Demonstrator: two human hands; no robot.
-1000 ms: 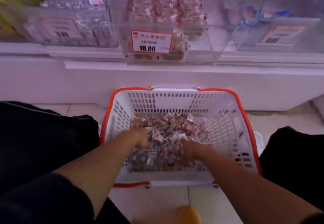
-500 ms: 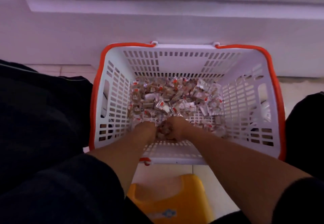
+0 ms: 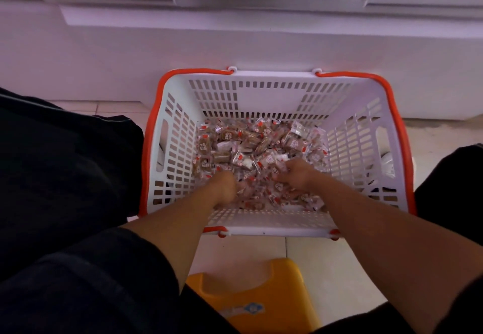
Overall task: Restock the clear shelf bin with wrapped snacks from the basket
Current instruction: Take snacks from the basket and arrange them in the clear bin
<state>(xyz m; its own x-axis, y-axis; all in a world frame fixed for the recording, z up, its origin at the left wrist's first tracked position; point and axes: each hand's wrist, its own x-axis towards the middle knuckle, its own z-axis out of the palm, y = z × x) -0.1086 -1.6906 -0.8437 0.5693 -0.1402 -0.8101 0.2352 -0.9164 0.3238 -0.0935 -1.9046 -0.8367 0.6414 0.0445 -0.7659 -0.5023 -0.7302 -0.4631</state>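
Lying jumbled every way, wrapped snacks point(image 3: 257, 145) under both hands in basket point(image 3: 261, 93)

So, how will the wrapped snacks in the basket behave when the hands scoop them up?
The wrapped snacks lie as a loose heap of small glossy packets, so some will probably slide off the left hand and right hand. Each looks light. The wrappers likely crinkle and shift rather than stack.
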